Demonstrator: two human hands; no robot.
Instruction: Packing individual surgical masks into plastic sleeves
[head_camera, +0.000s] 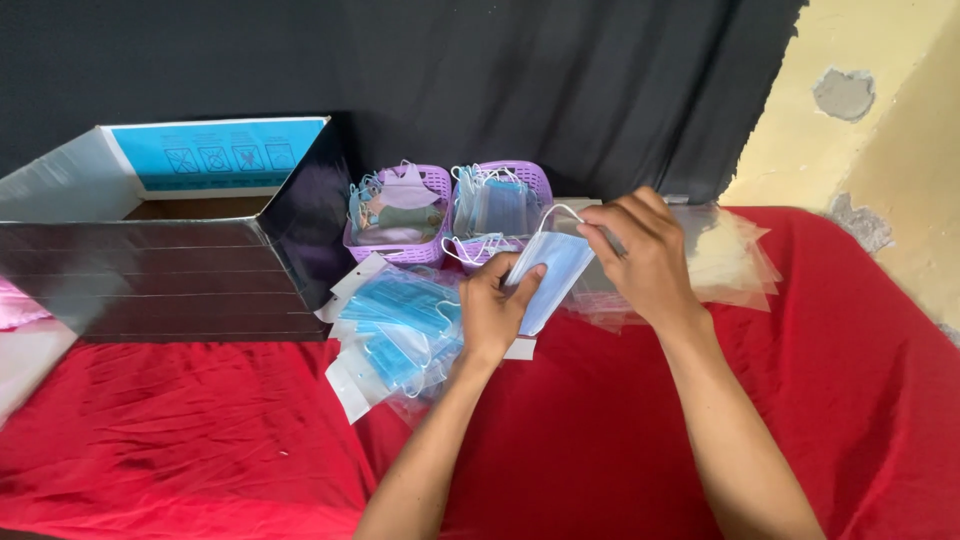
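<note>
Up front, red cloth (200, 440) covers the table. Both hands hold a light-blue face mask (552, 268) w/ white ear loops above it: left hand (495, 310) grips lower edge, right hand (640, 255) pinches top. Behind: packed masks (400, 320), purple baskets (440, 215), open cardboard box (160, 240), black curtain (450, 80), yellow wall (880, 120).

Light: soft, even daylight, fairly bright.
Shadows: faint, under the hands on the red cloth (200, 440).
Glare: dull sheen on the box flap (300, 215) and clear bags (730, 260).
Focus: slight softness overall, hands mildly blurred.
Edges: mild wide-angle stretch.
</note>
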